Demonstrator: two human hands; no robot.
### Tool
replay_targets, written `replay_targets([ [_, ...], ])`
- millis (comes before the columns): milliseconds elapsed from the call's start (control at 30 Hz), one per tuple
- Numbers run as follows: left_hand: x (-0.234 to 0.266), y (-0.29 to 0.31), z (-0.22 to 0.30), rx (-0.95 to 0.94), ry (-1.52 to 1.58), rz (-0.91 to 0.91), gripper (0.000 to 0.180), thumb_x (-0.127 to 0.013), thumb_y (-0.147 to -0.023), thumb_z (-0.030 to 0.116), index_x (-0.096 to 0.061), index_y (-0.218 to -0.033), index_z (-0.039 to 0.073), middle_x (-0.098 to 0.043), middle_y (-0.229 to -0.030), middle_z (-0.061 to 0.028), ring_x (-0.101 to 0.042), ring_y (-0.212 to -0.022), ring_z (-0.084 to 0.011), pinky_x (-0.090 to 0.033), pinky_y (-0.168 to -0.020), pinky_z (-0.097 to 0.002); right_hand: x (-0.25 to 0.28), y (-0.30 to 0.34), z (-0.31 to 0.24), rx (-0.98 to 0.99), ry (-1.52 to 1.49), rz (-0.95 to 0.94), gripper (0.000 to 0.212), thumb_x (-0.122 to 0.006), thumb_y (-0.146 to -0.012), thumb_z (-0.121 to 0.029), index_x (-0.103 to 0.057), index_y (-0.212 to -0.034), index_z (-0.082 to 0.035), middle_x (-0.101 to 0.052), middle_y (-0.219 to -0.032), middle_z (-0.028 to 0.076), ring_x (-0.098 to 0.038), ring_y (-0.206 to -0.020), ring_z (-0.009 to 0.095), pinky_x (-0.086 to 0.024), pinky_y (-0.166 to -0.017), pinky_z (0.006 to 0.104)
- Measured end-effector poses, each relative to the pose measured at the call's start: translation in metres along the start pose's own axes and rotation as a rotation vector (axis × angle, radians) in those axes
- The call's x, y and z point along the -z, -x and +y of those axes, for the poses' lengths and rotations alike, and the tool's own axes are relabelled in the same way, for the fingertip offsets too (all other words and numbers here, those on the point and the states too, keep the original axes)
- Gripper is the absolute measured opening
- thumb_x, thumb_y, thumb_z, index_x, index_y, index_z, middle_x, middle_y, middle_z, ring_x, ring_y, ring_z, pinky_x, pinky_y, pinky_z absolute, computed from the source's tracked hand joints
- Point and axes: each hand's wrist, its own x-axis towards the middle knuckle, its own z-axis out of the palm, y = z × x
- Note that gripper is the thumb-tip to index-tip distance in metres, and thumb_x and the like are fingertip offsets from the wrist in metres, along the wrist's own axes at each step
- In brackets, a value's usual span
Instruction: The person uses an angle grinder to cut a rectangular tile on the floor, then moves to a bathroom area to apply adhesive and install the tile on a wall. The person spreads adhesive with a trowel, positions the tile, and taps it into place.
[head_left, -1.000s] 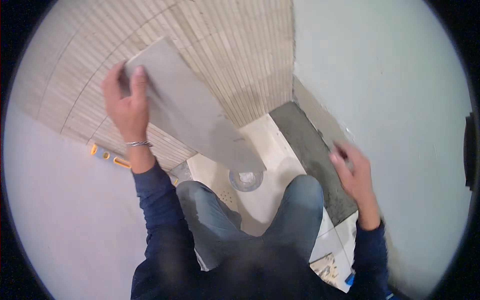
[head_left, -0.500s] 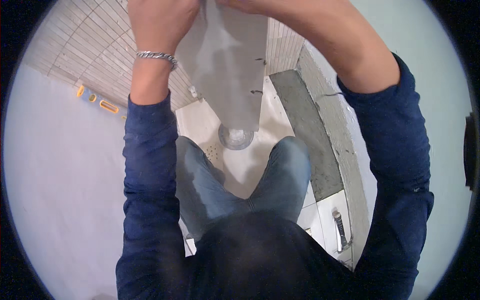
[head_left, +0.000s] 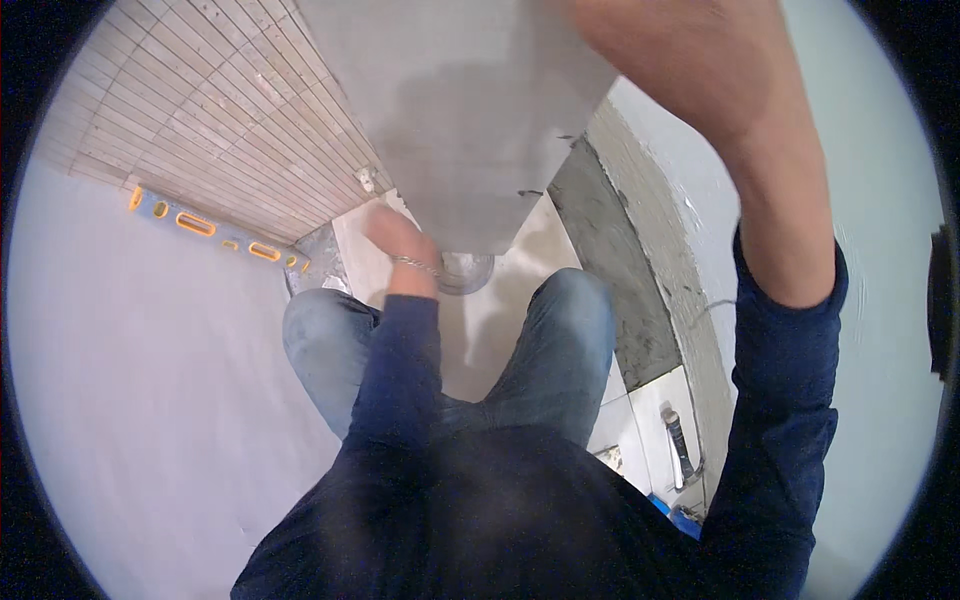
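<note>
A large flat grey tile [head_left: 470, 130] stands upright in front of me, its narrow-looking lower end between my knees. My right hand [head_left: 680, 50] is up at the tile's upper right; its fingers are out of sight past the frame's top, so its grip does not show. My left hand [head_left: 395, 232], smeared by motion, is down at the tile's lower left edge, a chain bracelet on the wrist. Its fingers cannot be made out. Just below the tile's lower end shows a round grey object [head_left: 468, 274], partly covered.
To the left, a grey-and-yellow spirit level [head_left: 215, 228] lies along the foot of a wall of narrow beige tiles [head_left: 210, 110]. Grey mortar [head_left: 620, 260] coats a strip at right. A black-handled tool [head_left: 680, 445] rests on white floor tiles, near a blue object [head_left: 678, 515].
My left hand has come down from the tile's top to its lower left edge. The right hand stays high, shifted rightward. The tile now fills more of the upper view.
</note>
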Motion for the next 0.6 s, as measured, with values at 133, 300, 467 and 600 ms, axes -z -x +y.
replay_targets([
  [133,-0.163,0.091,-0.051,-0.287,-0.37,-0.665,0.024,-0.048,-0.098,0.025,-0.065,-0.106,0.011,-0.066,-0.105,-0.0068,-0.065,-0.099,-0.0238,-0.052,-0.08,-0.0361,0.039,-0.003,-0.02,-0.302,-0.098,-0.108,0.032,-0.06,-0.082,-0.008,-0.06,-0.109,0.009,-0.06,-0.098,0.023,-0.06,-0.093,0.039,-0.048,-0.084,0.0454],
  [300,-0.211,0.141,-0.079,1.223,1.476,-0.941,0.045,-0.05,-0.096,0.047,-0.055,-0.115,0.007,-0.06,-0.106,-0.0128,-0.059,-0.095,-0.0277,-0.05,-0.083,-0.0427,0.048,0.029,0.012,-0.336,-0.107,-0.14,0.036,-0.064,-0.092,-0.018,-0.061,-0.121,0.002,-0.067,-0.105,0.017,-0.064,-0.093,0.028,-0.051,-0.085,0.0392],
  [467,-0.234,0.132,-0.061,1.598,2.178,-1.08,0.059,-0.05,-0.095,0.053,-0.05,-0.119,-0.001,-0.058,-0.115,-0.0151,-0.057,-0.104,-0.0308,-0.045,-0.098,-0.047,0.06,0.064,0.014,-0.424,0.046,0.016,0.042,-0.064,-0.097,-0.029,-0.059,-0.127,0.001,-0.067,-0.11,0.013,-0.066,-0.1,0.02,-0.052,-0.09,0.0314],
  [600,-0.226,0.156,-0.004,1.524,2.127,-0.984,0.06,-0.049,-0.097,0.052,-0.049,-0.119,-0.004,-0.057,-0.112,-0.0149,-0.056,-0.104,-0.0292,-0.047,-0.098,-0.0468,0.071,0.081,-0.002,-0.493,0.051,0.07,0.04,-0.066,-0.096,-0.03,-0.059,-0.122,0.0,-0.067,-0.104,0.011,-0.064,-0.097,0.016,-0.05,-0.088,0.0273],
])
